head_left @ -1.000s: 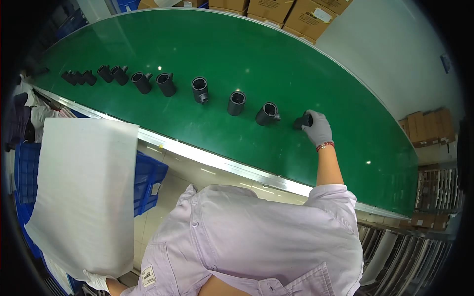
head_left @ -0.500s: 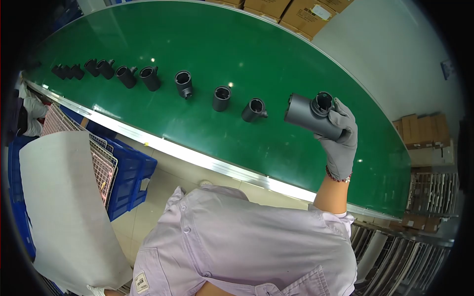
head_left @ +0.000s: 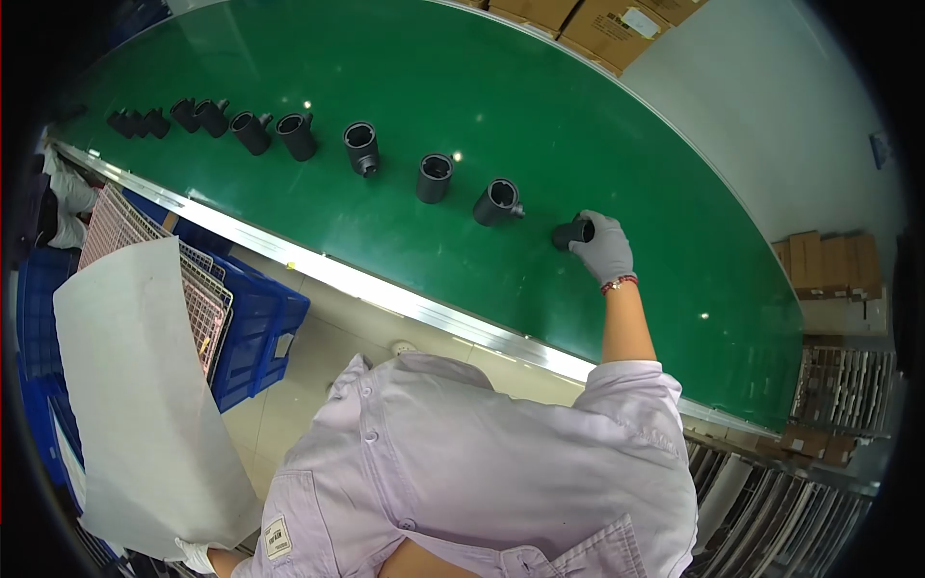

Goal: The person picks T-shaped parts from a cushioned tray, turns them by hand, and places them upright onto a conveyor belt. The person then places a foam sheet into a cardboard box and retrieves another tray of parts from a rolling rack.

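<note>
Black cylinder point(head_left: 567, 237) — in right hand point(head_left: 606, 250), left hand point(head_left: 196, 556) well apart

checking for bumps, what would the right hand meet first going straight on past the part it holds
Past the dark cylindrical part, the right hand seems to point across the green tabletop, probably towards a cardboard box beyond it. Depth is unclear; angled down, it would meet the tabletop first.

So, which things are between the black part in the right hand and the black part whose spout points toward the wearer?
Two black parts show there in the head view: a spouted part, nearer the right hand, and a plain-looking part.
</note>
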Demonstrator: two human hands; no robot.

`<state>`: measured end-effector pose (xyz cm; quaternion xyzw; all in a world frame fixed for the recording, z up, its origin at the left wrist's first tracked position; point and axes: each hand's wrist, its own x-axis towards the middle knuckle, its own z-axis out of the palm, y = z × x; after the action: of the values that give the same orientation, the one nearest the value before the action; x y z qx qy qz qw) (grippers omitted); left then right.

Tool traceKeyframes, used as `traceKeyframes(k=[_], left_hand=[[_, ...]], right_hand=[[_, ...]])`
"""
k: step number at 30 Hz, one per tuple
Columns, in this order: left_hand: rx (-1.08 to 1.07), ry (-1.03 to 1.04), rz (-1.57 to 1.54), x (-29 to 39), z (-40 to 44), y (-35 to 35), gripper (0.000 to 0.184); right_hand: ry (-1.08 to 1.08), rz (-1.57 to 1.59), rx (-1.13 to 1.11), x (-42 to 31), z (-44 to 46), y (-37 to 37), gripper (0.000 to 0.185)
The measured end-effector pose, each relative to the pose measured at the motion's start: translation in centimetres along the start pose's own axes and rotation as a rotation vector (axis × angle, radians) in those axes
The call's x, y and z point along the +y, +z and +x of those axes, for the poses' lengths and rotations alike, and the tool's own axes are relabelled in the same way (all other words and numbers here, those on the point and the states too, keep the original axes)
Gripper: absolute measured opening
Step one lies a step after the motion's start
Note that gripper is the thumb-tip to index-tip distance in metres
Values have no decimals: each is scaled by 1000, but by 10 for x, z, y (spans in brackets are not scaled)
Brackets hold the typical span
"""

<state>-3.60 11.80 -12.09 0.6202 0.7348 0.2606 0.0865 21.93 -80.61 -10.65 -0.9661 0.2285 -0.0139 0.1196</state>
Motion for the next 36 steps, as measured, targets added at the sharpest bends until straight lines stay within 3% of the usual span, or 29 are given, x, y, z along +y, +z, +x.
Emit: traceKeyframes(k=[3, 4, 6, 7, 10, 12, 13, 14, 15, 17, 18, 19, 20, 21, 22, 23, 25, 26, 28, 32, 36], left_hand=[[-28, 162, -59, -41, 74, 24, 48], [-19, 118, -132, -41, 61, 15, 48], [10, 32, -280, 24, -66, -51, 49], [-31, 69, -349, -9, -13, -34, 52], [-21, -57, -322, -9, -19, -49, 54], [-77, -82, -338, -4, -31, -63, 62], [-312, 52, -728, 5, -52, -61, 66], [-388, -122, -746, 75, -144, -95, 65], [-431, -200, -885, 108, -181, -105, 67], [-486, -109, -1005, 108, -152, -89, 71], [-503, -168, -1100, 120, -159, -91, 72], [-430, -98, -1108, 120, -153, -85, 74], [-437, -150, -1125, 93, -121, -66, 73], [-403, -40, -1092, 80, -115, -59, 69], [-380, -62, -1104, 96, -135, -73, 58], [-410, -93, -1145, 77, -126, -65, 61], [-320, -158, -1056, 56, -126, -60, 46], [-349, -192, -1193, 56, -133, -61, 39], [-330, -243, -1189, 15, -123, -49, 31], [-154, 4, -1119, -47, -112, -60, 19], [157, 51, -1106, -127, -89, -109, 18]], right_hand=[[146, -37, -59, 4, 11, 18, 59], [128, -87, -71, 11, 15, 22, 63], [102, -143, -95, 18, 18, 22, 68], [101, -139, -106, 17, 18, 18, 74], [80, -117, -123, -1, 15, -8, 88], [56, -114, 158, -17, 14, -21, 80], [-32, -102, 234, -30, 26, -23, 74], [-140, -71, 303, -52, 40, -21, 68], [-175, 39, 283, -92, 46, -25, 63], [-282, 360, 171, -177, 43, -23, 54], [-343, 548, 71, -216, 40, -13, 52], [-453, 656, -36, -256, 36, 3, 52], [-559, 747, -146, -293, 31, 17, 52], [-703, 768, -186, -332, 21, 33, 54], [-848, 785, -218, -371, 8, 48, 56], [-1028, 715, -194, -408, -4, 59, 58], [-1298, 738, -40, -481, -35, 84, 60], [-1466, 765, 46, -515, -51, 97, 61], [-1713, 762, 13, -569, -118, 108, 61], [-2044, 736, -204, -627, -255, 140, 59], [-2240, 667, -223, -647, -390, 169, 54]])
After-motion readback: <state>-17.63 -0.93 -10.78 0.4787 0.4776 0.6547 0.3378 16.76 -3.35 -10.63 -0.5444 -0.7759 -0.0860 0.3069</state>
